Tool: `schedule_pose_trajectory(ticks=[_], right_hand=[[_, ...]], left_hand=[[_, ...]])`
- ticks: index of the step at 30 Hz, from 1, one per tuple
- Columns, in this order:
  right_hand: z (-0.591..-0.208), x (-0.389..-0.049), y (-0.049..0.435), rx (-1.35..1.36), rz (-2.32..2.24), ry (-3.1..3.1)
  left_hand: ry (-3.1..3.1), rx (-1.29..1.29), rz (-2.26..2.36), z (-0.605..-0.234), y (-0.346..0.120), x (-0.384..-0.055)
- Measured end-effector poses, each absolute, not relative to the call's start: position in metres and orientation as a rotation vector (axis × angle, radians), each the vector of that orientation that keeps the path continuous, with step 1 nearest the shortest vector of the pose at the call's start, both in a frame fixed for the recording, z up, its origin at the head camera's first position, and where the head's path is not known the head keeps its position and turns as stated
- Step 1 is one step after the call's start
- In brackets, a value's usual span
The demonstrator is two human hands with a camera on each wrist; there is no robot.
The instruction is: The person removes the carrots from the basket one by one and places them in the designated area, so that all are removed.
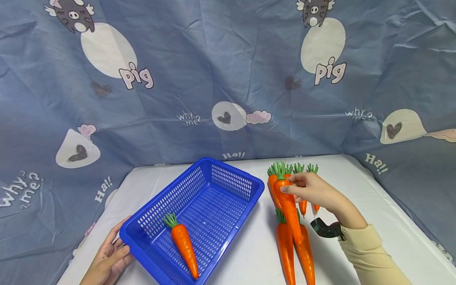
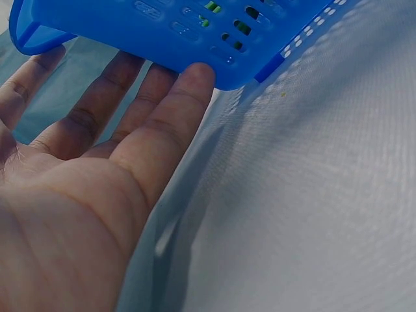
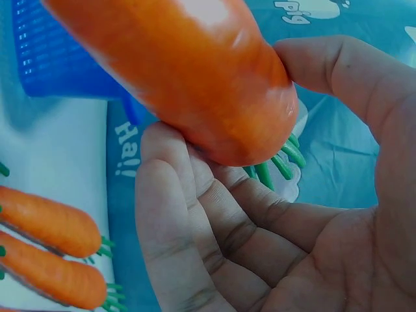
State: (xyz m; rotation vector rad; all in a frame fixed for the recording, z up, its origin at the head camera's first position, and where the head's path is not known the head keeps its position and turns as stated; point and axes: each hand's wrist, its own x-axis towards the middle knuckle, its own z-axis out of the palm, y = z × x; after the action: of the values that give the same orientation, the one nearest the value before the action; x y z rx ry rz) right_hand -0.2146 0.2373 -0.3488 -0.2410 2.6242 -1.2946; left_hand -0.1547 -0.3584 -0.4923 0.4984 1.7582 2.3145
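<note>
My right hand (image 1: 311, 192) pinches a carrot (image 1: 289, 209) near its green top, thumb on one side and fingers on the other. In the right wrist view the thick end of this carrot (image 3: 214, 78) fills the upper middle. It hangs point down over two more carrots (image 1: 285, 249) on the table. A blue basket (image 1: 231, 233) stands to the left, with one carrot (image 1: 183, 245) lying inside. Fairly straight fingers of my left hand (image 1: 110, 255) rest against the basket's near left corner, and the left wrist view shows the fingertips (image 2: 197, 77) at its outer wall.
Several carrots (image 1: 316, 206) lie behind the right hand, partly covered by it. A white cloth covers the table (image 1: 246, 259). Blue printed fabric (image 1: 185, 79) hangs along the back and sides. A dark strap device (image 1: 325, 228) sits on the right wrist.
</note>
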Motion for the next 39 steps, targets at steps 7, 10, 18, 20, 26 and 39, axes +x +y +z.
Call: schedule_pose_trajectory(ticks=[7,10,18,20,26,39], right_hand=[[-0.353,-0.21,0.245,-0.263,-1.317,2.611],[-0.356,-0.209,0.249,-0.24,-1.331,2.598],[-0.362,-0.203,0.257,-0.222,-1.376,2.579],[-0.363,-0.202,0.259,-0.215,-1.372,2.583],[-0.366,-0.198,0.267,-0.191,-1.308,2.614],[-0.38,-0.187,0.286,-0.123,-1.343,2.592]], left_hand=[[1.74,0.529,2.321,-0.493,-0.359,-0.156],[1.747,0.524,2.324,-0.493,-0.36,-0.156],[1.748,0.514,2.331,-0.493,-0.359,-0.156],[1.742,0.519,2.332,-0.493,-0.359,-0.156],[1.736,0.521,2.333,-0.494,-0.359,-0.155],[1.734,0.529,2.333,-0.492,-0.358,-0.155]])
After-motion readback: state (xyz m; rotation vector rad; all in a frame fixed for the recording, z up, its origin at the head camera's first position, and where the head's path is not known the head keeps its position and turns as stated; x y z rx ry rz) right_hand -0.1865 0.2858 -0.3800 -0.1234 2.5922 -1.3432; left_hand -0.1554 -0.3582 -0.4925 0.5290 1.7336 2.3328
